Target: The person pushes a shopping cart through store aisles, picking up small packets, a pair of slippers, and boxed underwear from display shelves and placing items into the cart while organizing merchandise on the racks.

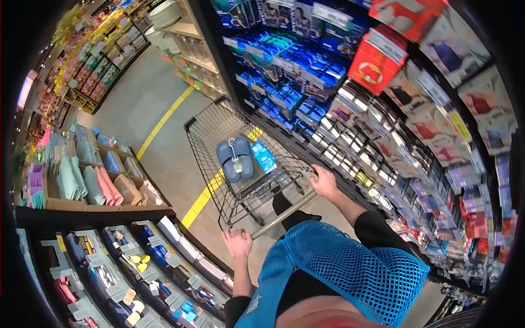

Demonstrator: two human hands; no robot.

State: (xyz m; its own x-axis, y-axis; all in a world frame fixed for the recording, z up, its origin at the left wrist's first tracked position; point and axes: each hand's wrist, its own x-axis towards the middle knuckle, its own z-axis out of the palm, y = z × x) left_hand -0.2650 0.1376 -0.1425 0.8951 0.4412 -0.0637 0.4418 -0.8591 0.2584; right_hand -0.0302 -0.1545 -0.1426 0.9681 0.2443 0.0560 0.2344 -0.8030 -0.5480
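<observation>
My left hand (237, 241) is closed around the left end of the handle (285, 213) of a shopping cart (205, 112). At the handle's other end, my right hand (324, 182) grips the bar too. In the cart's wire basket lies a pair of dark blue slide sandals (235, 158), joined by a white hanger with a tag. Just right of them is a bright blue package (263, 157) with white print that I cannot read. A blue mesh vest (350, 262) covers my front.
Tall shelves of packaged goods (306, 71) run close along the cart's right side. To the left stand bins of folded textiles (82, 180) and a rack of small items (136, 268). A yellow floor line (164, 121) crosses the grey aisle ahead. Plates (164, 13) sit on wooden shelves beyond.
</observation>
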